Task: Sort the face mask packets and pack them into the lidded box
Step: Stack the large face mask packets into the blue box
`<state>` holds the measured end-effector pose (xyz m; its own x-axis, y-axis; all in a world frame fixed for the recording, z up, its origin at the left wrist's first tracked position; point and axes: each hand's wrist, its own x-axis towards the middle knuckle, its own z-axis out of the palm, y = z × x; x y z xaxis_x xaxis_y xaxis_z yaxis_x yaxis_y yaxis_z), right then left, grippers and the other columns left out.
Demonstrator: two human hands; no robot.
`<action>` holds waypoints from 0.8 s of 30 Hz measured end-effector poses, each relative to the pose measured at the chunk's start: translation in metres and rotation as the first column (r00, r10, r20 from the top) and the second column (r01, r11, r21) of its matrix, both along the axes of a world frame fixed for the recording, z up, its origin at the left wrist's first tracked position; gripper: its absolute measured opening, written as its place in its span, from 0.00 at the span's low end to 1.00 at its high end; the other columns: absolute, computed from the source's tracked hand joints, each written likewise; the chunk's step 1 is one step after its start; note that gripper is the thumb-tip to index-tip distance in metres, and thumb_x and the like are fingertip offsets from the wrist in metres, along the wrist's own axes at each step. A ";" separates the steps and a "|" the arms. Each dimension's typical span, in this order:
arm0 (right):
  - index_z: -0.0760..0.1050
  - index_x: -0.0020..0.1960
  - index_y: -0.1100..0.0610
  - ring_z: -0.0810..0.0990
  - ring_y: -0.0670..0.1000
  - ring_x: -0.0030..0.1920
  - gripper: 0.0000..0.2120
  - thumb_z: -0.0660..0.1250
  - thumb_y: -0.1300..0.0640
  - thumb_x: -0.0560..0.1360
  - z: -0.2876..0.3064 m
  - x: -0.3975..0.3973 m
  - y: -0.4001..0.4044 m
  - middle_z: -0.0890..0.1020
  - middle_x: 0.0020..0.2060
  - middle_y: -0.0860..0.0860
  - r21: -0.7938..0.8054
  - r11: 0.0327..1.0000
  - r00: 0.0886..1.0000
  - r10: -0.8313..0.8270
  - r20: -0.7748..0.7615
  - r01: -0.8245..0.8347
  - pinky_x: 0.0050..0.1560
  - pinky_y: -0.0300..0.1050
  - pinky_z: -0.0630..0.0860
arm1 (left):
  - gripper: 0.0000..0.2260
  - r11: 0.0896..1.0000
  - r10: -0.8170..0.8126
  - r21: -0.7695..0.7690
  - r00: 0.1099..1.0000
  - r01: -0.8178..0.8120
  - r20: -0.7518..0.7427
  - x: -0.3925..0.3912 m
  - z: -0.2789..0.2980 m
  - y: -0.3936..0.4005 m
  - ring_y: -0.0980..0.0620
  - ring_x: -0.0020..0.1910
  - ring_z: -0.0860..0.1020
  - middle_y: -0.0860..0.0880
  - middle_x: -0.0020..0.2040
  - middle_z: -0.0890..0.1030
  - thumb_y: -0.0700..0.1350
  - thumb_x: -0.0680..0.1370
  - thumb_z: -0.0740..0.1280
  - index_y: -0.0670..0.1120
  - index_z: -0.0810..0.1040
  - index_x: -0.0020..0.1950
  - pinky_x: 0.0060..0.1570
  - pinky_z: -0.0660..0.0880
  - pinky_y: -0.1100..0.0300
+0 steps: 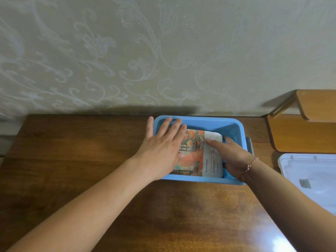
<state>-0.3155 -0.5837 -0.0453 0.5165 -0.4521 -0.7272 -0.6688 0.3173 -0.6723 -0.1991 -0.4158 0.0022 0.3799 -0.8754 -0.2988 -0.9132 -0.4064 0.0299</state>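
Observation:
A blue plastic box stands on the wooden table near the wall. Inside it lies a stack of face mask packets; the top one has an orange flower print and a white strip with writing. My left hand rests flat on the left part of the stack, fingers spread and reaching over the box's left rim. My right hand is at the stack's right edge, thumb on top of the packet and fingers tucked down beside it inside the box. The white lid lies to the right.
The brown wooden table runs up to a patterned wall. A lighter wooden shelf unit stands at the back right, close behind the lid. A grey handle sticks out on the box's right side.

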 end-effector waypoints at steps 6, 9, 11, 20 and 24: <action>0.67 0.66 0.53 0.82 0.58 0.50 0.23 0.64 0.42 0.76 0.001 0.005 0.005 0.82 0.51 0.56 -0.043 0.998 0.999 0.038 -0.018 -0.039 0.54 0.60 0.78 | 0.32 0.997 -0.052 -0.059 0.992 0.046 -0.111 -0.010 -0.024 -0.016 0.49 0.78 0.37 0.49 0.81 0.40 0.60 0.83 0.51 0.49 0.38 0.80 0.76 0.39 0.44; 0.63 0.67 0.54 0.82 0.57 0.48 0.25 0.62 0.40 0.77 0.002 0.006 0.004 0.81 0.50 0.56 -0.068 0.995 0.995 0.064 -0.070 -0.069 0.51 0.57 0.79 | 0.34 0.998 -0.017 0.056 0.988 0.026 -0.152 -0.003 -0.030 -0.018 0.49 0.78 0.35 0.49 0.80 0.36 0.64 0.81 0.46 0.50 0.32 0.78 0.77 0.39 0.45; 0.60 0.67 0.53 0.81 0.55 0.46 0.27 0.63 0.39 0.76 0.004 0.007 0.007 0.80 0.50 0.55 -0.112 0.989 0.992 0.083 -0.100 -0.094 0.47 0.53 0.80 | 0.35 0.992 -0.008 0.122 0.989 0.025 -0.145 -0.002 -0.030 -0.021 0.47 0.78 0.37 0.49 0.80 0.37 0.65 0.80 0.45 0.50 0.31 0.78 0.77 0.40 0.45; 0.35 0.77 0.55 0.72 0.54 0.66 0.51 0.69 0.43 0.73 0.034 -0.013 0.010 0.60 0.74 0.55 -0.510 0.723 0.885 0.388 -0.256 -0.465 0.62 0.48 0.74 | 0.38 0.989 -0.046 0.136 0.992 0.062 -0.116 0.003 -0.032 -0.023 0.45 0.79 0.44 0.48 0.81 0.42 0.68 0.79 0.46 0.51 0.32 0.78 0.77 0.43 0.44; 0.45 0.79 0.48 0.48 0.51 0.78 0.46 0.71 0.44 0.72 0.054 -0.030 0.004 0.43 0.78 0.47 -0.729 0.254 0.668 0.654 -0.355 -0.636 0.73 0.51 0.59 | 0.44 0.977 -0.110 0.179 0.993 0.114 -0.029 0.004 -0.025 -0.023 0.44 0.79 0.46 0.47 0.81 0.43 0.72 0.75 0.50 0.49 0.30 0.78 0.76 0.40 0.41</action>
<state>-0.3457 -0.5792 0.0085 0.9136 -0.2952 -0.2798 -0.3888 -0.8357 -0.3880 -0.1950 -0.4389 -0.0226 0.2754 -0.8435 -0.4613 -0.9532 -0.3018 -0.0171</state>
